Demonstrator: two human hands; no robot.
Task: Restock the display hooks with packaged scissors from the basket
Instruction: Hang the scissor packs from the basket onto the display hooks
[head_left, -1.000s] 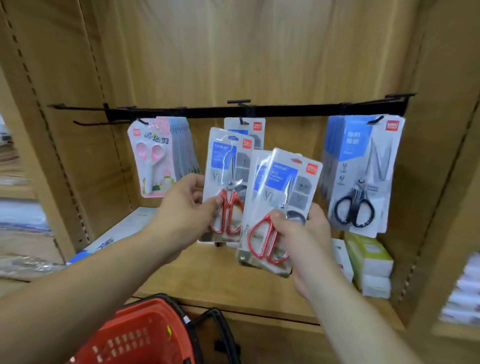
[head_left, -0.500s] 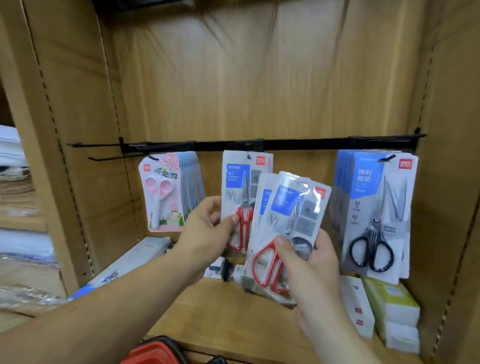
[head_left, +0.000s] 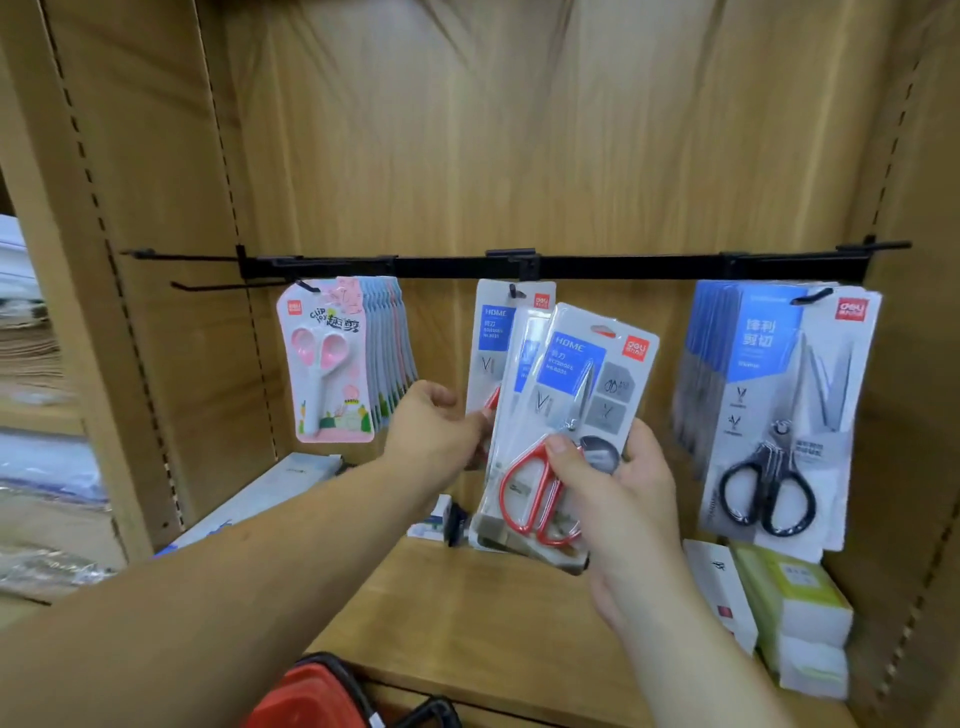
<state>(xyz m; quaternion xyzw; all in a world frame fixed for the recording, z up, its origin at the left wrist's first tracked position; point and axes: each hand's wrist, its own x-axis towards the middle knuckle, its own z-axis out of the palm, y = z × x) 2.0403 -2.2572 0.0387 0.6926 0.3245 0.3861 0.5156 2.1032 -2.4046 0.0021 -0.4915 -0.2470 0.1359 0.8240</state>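
Right hand: The right hand (head_left: 618, 499) grips a small stack of red-handled scissors packs (head_left: 576, 395) in the middle of the frame.
Left hand: The left hand (head_left: 436, 426) pinches the low edge of the hung pack (head_left: 488, 353) on the middle hook (head_left: 513, 291).
Could go wrong: The stack may fan out and a pack may slip down to the shelf (head_left: 467, 623). The small hole may miss the hook tip.
Around: Pink scissors packs (head_left: 332, 364) at left, black-handled scissors packs (head_left: 779, 415) at right, boxes (head_left: 795, 613) at lower right, red basket (head_left: 306, 696) at the bottom edge.
In the way: The hung pack covers most of the hook.

We count two hands, left hand (head_left: 436, 431) and right hand (head_left: 621, 499); one red basket (head_left: 306, 696); one black rail (head_left: 623, 267); at least three red-handled packs (head_left: 576, 364); pink packs (head_left: 332, 364) and black-handled packs (head_left: 779, 415) too stacked to count.
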